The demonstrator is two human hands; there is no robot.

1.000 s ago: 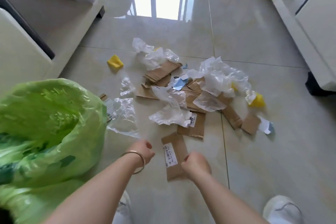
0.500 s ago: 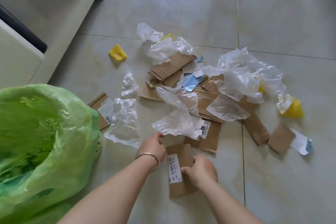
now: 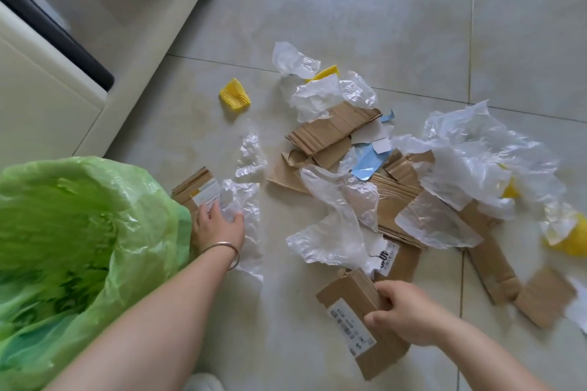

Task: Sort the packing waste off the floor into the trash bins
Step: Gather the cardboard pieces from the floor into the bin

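Observation:
My right hand (image 3: 403,314) grips a brown cardboard piece with a white label (image 3: 355,320) near the bottom of the view. My left hand (image 3: 219,225) reaches left and rests its fingers on a clear plastic sheet (image 3: 244,200) beside another labelled cardboard piece (image 3: 197,189). A bin lined with a green bag (image 3: 79,247) stands open at the left. A pile of torn cardboard (image 3: 333,130), crumpled clear plastic (image 3: 476,155), blue paper (image 3: 368,159) and yellow foam bits (image 3: 234,94) covers the tiled floor ahead.
A cream sofa or cabinet base (image 3: 63,73) runs along the left side. More cardboard strips (image 3: 495,267) and yellow foam (image 3: 571,238) lie at the right. Bright window light reflects on the tiles at the top.
My left hand has moved left from the labelled cardboard to the plastic sheet by the green bin. My right hand keeps hold of the cardboard, now tilted. The view has closed in on the pile.

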